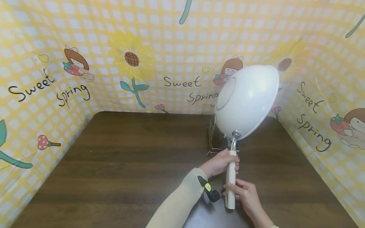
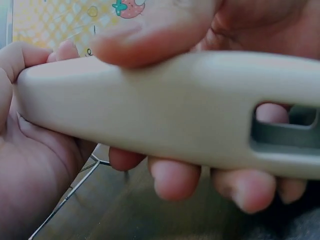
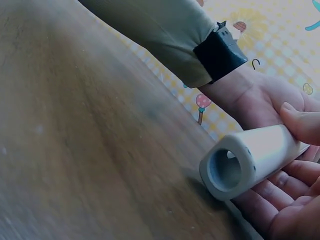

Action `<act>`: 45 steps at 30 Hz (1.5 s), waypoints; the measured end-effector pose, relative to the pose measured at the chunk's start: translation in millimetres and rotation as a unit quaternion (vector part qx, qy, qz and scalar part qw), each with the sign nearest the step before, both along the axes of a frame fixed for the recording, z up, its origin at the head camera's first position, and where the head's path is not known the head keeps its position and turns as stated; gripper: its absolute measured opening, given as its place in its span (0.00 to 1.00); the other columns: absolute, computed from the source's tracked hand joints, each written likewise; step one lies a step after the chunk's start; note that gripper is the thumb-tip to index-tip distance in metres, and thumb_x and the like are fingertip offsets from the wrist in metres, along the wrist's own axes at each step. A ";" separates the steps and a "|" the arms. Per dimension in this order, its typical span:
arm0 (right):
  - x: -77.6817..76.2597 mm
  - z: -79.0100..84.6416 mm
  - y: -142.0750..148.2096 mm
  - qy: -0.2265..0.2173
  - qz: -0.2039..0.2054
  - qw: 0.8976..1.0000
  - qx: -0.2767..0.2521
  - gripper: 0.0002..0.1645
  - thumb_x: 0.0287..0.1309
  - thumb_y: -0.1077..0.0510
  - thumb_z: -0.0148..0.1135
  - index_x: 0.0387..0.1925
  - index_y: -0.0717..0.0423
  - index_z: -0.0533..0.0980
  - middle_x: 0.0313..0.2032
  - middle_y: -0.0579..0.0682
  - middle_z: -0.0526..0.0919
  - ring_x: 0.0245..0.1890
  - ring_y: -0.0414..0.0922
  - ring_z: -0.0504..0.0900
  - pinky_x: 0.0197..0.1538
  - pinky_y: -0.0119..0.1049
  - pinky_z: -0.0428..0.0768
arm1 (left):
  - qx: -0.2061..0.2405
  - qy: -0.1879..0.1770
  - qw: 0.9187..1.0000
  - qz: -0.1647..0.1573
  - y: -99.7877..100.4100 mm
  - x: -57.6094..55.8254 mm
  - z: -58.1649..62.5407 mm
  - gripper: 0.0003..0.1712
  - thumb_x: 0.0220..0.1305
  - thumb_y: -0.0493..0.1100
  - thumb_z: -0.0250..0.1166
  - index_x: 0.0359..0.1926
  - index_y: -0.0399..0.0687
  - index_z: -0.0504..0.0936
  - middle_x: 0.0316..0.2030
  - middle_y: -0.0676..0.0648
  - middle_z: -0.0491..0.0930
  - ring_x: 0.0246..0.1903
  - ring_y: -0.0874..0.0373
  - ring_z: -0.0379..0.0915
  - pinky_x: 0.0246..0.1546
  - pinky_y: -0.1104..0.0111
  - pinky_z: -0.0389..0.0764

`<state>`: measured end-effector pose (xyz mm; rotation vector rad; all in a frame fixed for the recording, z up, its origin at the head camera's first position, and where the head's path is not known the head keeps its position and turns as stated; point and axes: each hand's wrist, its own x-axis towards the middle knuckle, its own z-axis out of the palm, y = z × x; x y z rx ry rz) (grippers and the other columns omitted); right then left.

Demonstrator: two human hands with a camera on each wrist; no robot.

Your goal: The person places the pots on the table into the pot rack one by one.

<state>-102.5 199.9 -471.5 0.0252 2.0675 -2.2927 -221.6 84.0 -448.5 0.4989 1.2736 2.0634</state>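
A white wok is held up at a tilt, its rounded underside toward the head camera and its handle pointing down. My left hand grips the upper part of the cream handle, close below the metal neck. Lower down, my right hand holds the same handle near its end, thumb along the side. In the left wrist view, fingertips of the right hand curl beneath the handle, beside its hanging slot. The right wrist view shows the hollow handle end, with the left hand behind it.
A metal wire rack stands on the dark wooden table, behind and partly hidden by the wok. Yellow checked cloth with printed flowers hangs along the back and both sides. A black strap is on the left wrist.
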 end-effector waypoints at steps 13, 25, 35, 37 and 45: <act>-1.7 -0.4 6.5 -0.008 0.080 0.997 -0.008 0.23 0.64 0.68 0.56 0.54 0.82 0.63 0.35 0.54 0.87 0.33 0.50 0.87 0.40 0.45 0.85 | 0.008 0.014 1.000 -0.014 -1.8 1.9 -4.5 0.09 0.63 0.28 0.52 0.42 0.40 0.64 0.26 0.48 0.73 0.25 0.59 0.74 0.33 0.70 0.79; -0.9 -0.4 6.7 0.010 0.086 0.996 0.001 0.23 0.61 0.70 0.59 0.56 0.75 0.66 0.40 0.54 0.87 0.37 0.50 0.87 0.41 0.44 0.84 | 0.009 -0.009 1.000 -0.004 -5.0 2.1 -7.6 0.10 0.65 0.29 0.54 0.45 0.40 0.66 0.29 0.48 0.76 0.28 0.59 0.78 0.37 0.69 0.80; -4.7 0.3 2.5 -0.012 0.048 0.999 0.007 0.28 0.62 0.68 0.60 0.59 0.78 0.63 0.42 0.57 0.86 0.37 0.51 0.88 0.40 0.44 0.84 | 0.006 -0.006 1.000 0.001 -12.0 0.5 -7.8 0.10 0.66 0.31 0.55 0.47 0.33 0.69 0.32 0.47 0.80 0.31 0.58 0.80 0.43 0.67 0.80; -5.7 0.4 2.3 -0.016 0.045 0.999 0.011 0.29 0.62 0.68 0.60 0.60 0.78 0.63 0.42 0.58 0.86 0.37 0.51 0.88 0.40 0.44 0.84 | 0.005 -0.010 1.000 0.000 -14.1 -0.6 -7.8 0.13 0.66 0.31 0.55 0.50 0.31 0.68 0.32 0.47 0.80 0.33 0.57 0.80 0.45 0.66 0.80; -8.3 4.0 4.5 -0.048 -0.024 0.997 0.048 0.27 0.61 0.66 0.62 0.58 0.77 0.68 0.44 0.65 0.84 0.36 0.49 0.86 0.37 0.42 0.85 | -0.055 0.013 0.998 0.018 -28.3 -4.6 -2.8 0.23 0.67 0.34 0.57 0.61 0.28 0.68 0.47 0.34 0.81 0.44 0.52 0.82 0.52 0.59 0.79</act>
